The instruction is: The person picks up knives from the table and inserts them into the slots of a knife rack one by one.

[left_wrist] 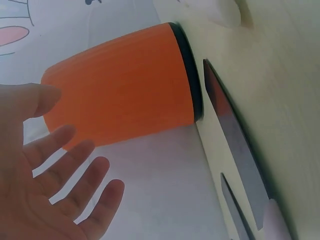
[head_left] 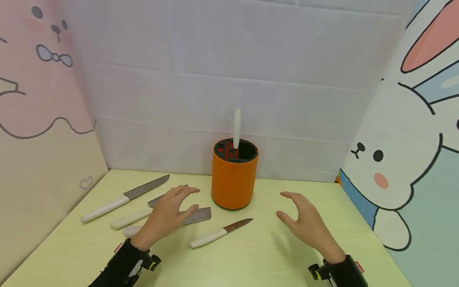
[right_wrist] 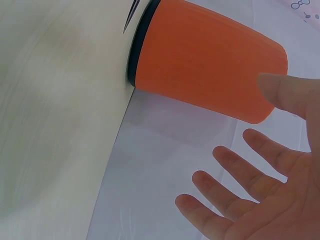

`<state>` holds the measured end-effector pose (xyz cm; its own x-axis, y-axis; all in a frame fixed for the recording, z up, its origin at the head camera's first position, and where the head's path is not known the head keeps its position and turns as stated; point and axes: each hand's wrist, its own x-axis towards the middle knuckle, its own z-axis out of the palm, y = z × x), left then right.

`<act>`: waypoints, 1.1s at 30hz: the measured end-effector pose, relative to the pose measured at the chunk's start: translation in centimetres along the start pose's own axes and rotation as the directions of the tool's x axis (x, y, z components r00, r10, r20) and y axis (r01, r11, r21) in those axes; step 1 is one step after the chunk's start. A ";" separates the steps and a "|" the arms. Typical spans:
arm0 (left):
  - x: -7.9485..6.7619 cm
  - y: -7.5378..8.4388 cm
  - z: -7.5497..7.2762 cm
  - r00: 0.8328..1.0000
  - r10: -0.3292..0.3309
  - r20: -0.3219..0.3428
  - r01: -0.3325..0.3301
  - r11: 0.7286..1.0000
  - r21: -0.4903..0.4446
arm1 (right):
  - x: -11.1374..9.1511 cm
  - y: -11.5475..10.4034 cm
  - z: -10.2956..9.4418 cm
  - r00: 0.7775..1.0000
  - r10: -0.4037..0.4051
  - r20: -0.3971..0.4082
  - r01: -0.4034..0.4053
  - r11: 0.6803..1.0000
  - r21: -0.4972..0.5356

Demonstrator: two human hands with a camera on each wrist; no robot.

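Note:
An orange round knife block (head_left: pixel 233 179) stands at the back of the table, with one white-handled knife (head_left: pixel 237 127) upright in its slotted black top. My left hand (head_left: pixel 165 217) hovers over the knives left of the block, holding nothing, its fingers spread. Below it lie a broad-bladed cleaver (head_left: pixel 199 215) and a knife with a pale handle (head_left: pixel 130 219), both partly hidden by the hand. A small knife (head_left: pixel 215 238) lies in front of the block. To the block's right, my right hand (head_left: pixel 308 223) is raised with fingers apart and nothing in it.
A long white-handled knife (head_left: pixel 147 187) lies at the far left, blade toward the back. White cloth (head_left: pixel 161 99) hangs behind the pale yellow table (head_left: pixel 265 255). Cartoon-printed panels flank it, a pink and cream one (head_left: pixel 43 159) left and a rabbit one (head_left: pixel 405 159) right.

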<state>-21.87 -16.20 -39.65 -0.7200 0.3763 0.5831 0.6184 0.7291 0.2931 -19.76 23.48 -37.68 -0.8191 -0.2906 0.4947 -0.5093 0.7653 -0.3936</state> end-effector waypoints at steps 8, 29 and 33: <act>-0.9 0.6 0.8 0.999 0.014 0.050 -0.015 1.000 0.008 | 0.0 0.0 0.1 1.000 -0.002 0.008 0.002 1.000 -0.006; -2.1 0.3 1.2 0.989 0.018 0.144 -0.018 1.000 -0.003 | -0.2 -1.4 2.2 0.996 -0.049 0.080 0.050 0.999 -0.004; -2.3 0.1 1.2 0.991 0.018 0.131 -0.018 1.000 0.002 | 0.3 -2.3 3.2 0.989 -0.093 0.119 0.095 0.995 -0.013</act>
<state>-20.52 -16.31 -41.84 -0.7438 0.4607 0.4842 0.6309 0.7231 0.2812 -19.72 19.77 -39.09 -0.7940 -0.4267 0.4330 -0.5812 0.7417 -0.3349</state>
